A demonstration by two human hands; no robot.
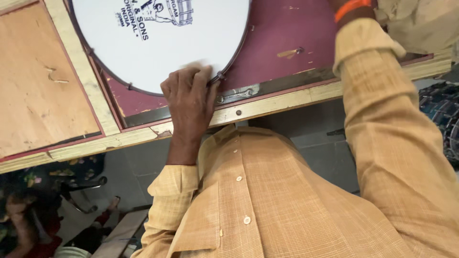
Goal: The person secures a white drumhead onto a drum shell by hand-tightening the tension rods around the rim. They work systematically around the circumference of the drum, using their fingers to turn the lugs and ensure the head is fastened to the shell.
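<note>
A round drum with a white head (pixel 158 43) and a dark metal rim lies flat on a maroon table top (pixel 282 28). My left hand (pixel 189 95) rests on the drum's near edge. Its fingers curl over the rim next to a small lug, and the fingertips are blurred. My right arm in a tan checked sleeve (pixel 382 119) reaches up the right side. An orange band (pixel 353 7) circles its wrist, and the hand itself is cut off by the top edge.
A flat metal spanner (pixel 234 95) lies on the table just right of my left hand. A pale wooden frame (pixel 287 102) edges the table, and a plywood panel (pixel 38 81) sits at left. A person (pixel 24 220) is on the floor below left. Dark drum hardware (pixel 442 114) stands at right.
</note>
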